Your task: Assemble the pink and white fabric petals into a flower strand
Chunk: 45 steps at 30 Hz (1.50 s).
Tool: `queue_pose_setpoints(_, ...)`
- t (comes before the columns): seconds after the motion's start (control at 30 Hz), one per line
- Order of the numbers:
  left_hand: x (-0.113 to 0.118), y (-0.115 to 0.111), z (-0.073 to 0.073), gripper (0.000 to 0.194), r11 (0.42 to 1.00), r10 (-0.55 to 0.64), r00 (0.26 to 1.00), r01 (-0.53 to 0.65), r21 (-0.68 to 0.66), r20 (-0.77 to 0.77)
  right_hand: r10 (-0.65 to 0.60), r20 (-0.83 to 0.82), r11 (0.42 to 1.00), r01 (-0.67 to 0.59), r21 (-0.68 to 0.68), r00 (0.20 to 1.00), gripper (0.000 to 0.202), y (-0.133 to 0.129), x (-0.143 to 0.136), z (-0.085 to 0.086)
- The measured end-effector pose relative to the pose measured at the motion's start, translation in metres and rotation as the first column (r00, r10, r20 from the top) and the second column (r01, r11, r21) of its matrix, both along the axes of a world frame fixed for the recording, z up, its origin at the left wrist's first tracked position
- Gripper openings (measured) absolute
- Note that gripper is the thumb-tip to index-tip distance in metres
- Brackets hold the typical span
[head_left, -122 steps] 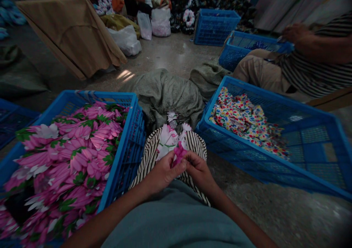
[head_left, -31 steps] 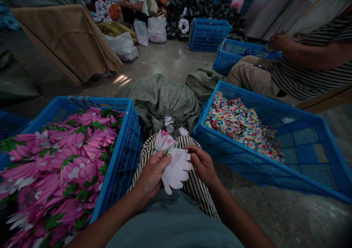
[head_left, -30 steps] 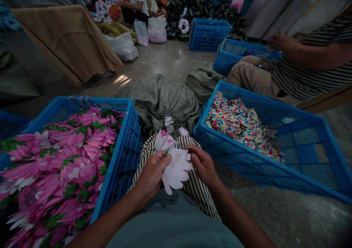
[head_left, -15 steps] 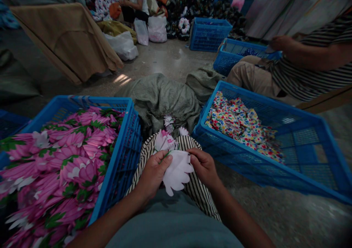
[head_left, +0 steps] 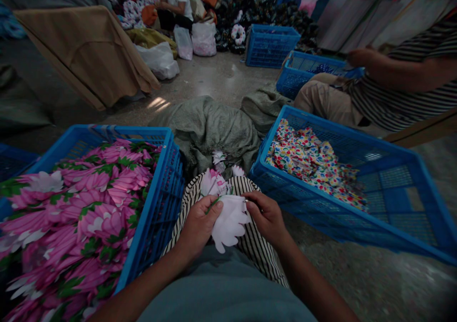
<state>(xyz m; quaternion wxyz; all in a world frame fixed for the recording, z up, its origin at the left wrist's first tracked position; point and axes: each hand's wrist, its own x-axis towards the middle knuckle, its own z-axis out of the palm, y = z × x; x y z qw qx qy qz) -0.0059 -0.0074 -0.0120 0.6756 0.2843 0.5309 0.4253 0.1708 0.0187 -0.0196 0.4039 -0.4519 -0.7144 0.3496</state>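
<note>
Over my lap, my left hand (head_left: pixel 202 219) pinches a white fabric petal piece (head_left: pixel 230 227) with scalloped ends between thumb and fingers. A bit of green shows at that grip. My right hand (head_left: pixel 264 212) has its thumb and fingers closed at the piece's upper right edge. Whether something small is also between those fingertips, I cannot make out. Just beyond the piece, a pink-and-white fabric flower (head_left: pixel 213 181) lies on my striped trousers. More white petal pieces (head_left: pixel 219 159) lie farther forward, against the grey-green sack (head_left: pixel 210 124).
On my left stands a blue crate (head_left: pixel 143 236) heaped with pink fabric flowers (head_left: pixel 103 217). A second blue crate (head_left: pixel 385 146) on my right holds colourful printed fabric pieces (head_left: pixel 314 162). A person in a striped shirt (head_left: pixel 400 82) sits beyond it; another person sits far back.
My right fingertips have shifted very slightly at the edge of the white piece. My left hand keeps its hold; the rest looks the same.
</note>
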Motion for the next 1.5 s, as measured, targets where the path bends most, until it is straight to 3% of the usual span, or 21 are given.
queue_pose_setpoints(0.13, 0.0, -0.001, 0.001, 0.026, 1.0, 0.0, 1.0, 0.0, 0.003, -0.005, -0.046, -0.047, 0.999, 0.046, -0.02, 0.998, 0.016, -0.001, 0.001, -0.003)
queue_pose_setpoints(0.2, 0.002, -0.001, 0.001, 0.024, 1.0, 0.015, 0.999, -0.015, -0.005, 0.041, -0.156, -0.179, 0.98, 0.131, -0.147, 0.971, 0.016, -0.002, 0.001, -0.006)
queue_pose_setpoints(0.27, 0.004, 0.0, 0.003, 0.024, 0.999, 0.043, 0.989, -0.039, -0.027, 0.139, -0.294, -0.387, 0.917, 0.145, -0.371, 0.874, 0.02, -0.005, -0.002, -0.01)
queue_pose_setpoints(0.37, 0.008, 0.003, 0.005, 0.027, 0.995, 0.086, 0.952, -0.066, -0.079, 0.293, -0.385, -0.624, 0.774, -0.13, -0.619, 0.68, 0.027, -0.01, -0.012, -0.016)
queue_pose_setpoints(0.47, 0.01, 0.005, 0.005, 0.027, 0.987, 0.14, 0.926, -0.101, -0.128, 0.351, -0.361, -0.724, 0.651, -0.397, -0.647, 0.588, 0.029, -0.016, -0.023, -0.019)
queue_pose_setpoints(0.53, 0.011, 0.006, 0.005, 0.025, 0.982, 0.167, 0.92, -0.123, -0.143, 0.355, -0.347, -0.759, 0.619, -0.473, -0.627, 0.551, 0.028, -0.019, -0.028, -0.018)
queue_pose_setpoints(0.63, 0.012, 0.007, 0.006, 0.024, 0.978, 0.181, 0.922, -0.132, -0.161, 0.342, -0.323, -0.779, 0.631, -0.492, -0.6, 0.537, 0.028, -0.02, -0.032, -0.017)
queue_pose_setpoints(0.9, 0.013, 0.007, 0.003, 0.026, 0.978, 0.159, 0.939, -0.108, -0.178, 0.306, -0.31, -0.735, 0.627, -0.451, -0.635, 0.603, 0.028, -0.021, -0.039, -0.018)
queue_pose_setpoints(1.0, 0.009, 0.007, -0.003, 0.026, 0.991, 0.12, 0.985, -0.111, -0.081, 0.122, -0.309, -0.72, 0.637, -0.427, -0.642, 0.622, 0.027, -0.021, -0.041, -0.016)
queue_pose_setpoints(1.1, 0.002, 0.005, -0.002, 0.035, 0.992, 0.122, 0.992, -0.119, 0.049, -0.044, -0.282, -0.66, 0.706, -0.315, -0.634, 0.697, 0.025, -0.02, -0.041, -0.012)
queue_pose_setpoints(1.17, -0.001, 0.002, 0.003, 0.04, 0.999, 0.013, 1.0, -0.014, 0.043, 0.024, -0.241, -0.603, 0.75, -0.248, -0.613, 0.761, 0.024, -0.02, -0.041, -0.011)
queue_pose_setpoints(1.27, 0.004, -0.002, 0.008, 0.033, 0.994, -0.094, 0.977, 0.104, -0.04, 0.189, -0.168, -0.6, 0.753, -0.29, -0.59, 0.782, 0.022, -0.022, -0.044, -0.011)
queue_pose_setpoints(1.37, 0.012, -0.003, 0.005, 0.022, 0.987, 0.012, 0.959, 0.033, -0.156, 0.281, -0.154, -0.651, 0.728, -0.36, -0.583, 0.743, 0.022, -0.025, -0.044, -0.013)
queue_pose_setpoints(1.5, 0.008, 0.005, -0.011, 0.011, 0.948, 0.203, 0.911, -0.09, -0.305, 0.359, -0.168, -0.65, 0.725, -0.354, -0.591, 0.741, 0.023, -0.028, -0.035, -0.016)
